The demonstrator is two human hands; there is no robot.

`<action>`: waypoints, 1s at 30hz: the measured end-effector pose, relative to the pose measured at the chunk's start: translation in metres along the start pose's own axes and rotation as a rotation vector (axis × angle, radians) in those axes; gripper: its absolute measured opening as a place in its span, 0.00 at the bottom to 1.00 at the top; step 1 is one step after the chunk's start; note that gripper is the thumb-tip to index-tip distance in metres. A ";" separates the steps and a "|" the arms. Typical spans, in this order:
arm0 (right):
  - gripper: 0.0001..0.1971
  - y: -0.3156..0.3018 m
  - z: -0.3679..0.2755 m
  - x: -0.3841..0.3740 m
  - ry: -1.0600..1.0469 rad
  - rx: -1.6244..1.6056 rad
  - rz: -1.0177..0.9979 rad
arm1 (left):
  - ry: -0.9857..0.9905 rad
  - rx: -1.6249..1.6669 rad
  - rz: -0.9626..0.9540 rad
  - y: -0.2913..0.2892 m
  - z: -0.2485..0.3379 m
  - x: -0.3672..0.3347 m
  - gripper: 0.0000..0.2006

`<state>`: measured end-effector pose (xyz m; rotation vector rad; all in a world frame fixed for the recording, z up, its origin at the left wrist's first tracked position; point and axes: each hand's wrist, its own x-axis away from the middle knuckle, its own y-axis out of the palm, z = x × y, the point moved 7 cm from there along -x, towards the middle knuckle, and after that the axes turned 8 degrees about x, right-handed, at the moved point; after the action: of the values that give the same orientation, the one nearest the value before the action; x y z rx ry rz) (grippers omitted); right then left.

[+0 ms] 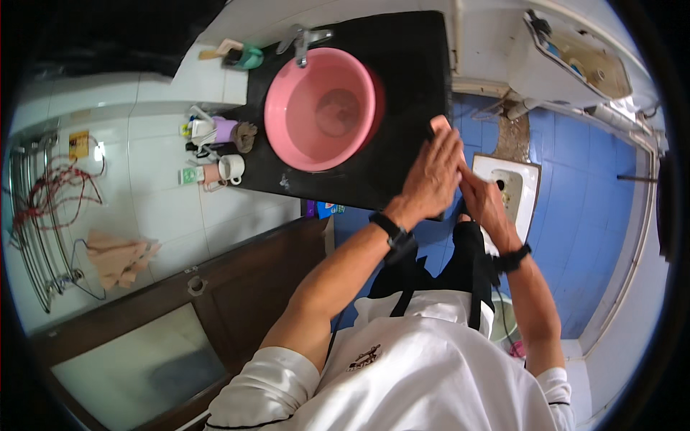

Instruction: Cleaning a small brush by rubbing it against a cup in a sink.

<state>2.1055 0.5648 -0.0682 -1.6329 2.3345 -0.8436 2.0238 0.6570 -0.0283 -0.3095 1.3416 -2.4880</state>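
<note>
At the right edge of the black counter, my left hand (431, 172) lies palm down with its fingers together, over a small salmon-pink piece (439, 123). One end of the piece shows past the fingertips; its kind cannot be made out, as the hand covers most of it. My right hand (486, 205) comes up from the right, its fingers closed together against the left hand and the lower end of the piece. A large pink basin (282, 133) with water in it stands on the counter, left of both hands, below a metal tap (302, 43).
The black counter (410, 65) ends just beside my hands. Beyond it are a blue tiled floor (575, 194), a white squat toilet (530, 188) and an open cistern (535, 72). A white mug (231, 168) stands left of the basin. A brown door (244, 276) is at lower left.
</note>
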 end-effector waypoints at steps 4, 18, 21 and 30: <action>0.24 0.034 -0.029 0.074 -0.127 0.080 0.103 | -0.024 0.122 -0.052 0.014 0.014 0.089 0.34; 0.24 0.163 -0.102 0.082 -0.048 0.367 0.176 | 0.038 0.170 0.148 -0.025 -0.078 0.187 0.30; 0.25 0.182 -0.110 0.093 0.055 0.353 0.109 | -0.010 0.265 0.212 -0.023 -0.083 0.217 0.31; 0.22 0.177 -0.124 0.034 -0.025 0.308 0.252 | -0.225 0.672 0.662 -0.033 -0.156 0.314 0.12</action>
<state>1.8944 0.6203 -0.0543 -1.1924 2.1985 -1.0538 1.6747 0.6827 -0.0702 0.0183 0.3678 -2.0812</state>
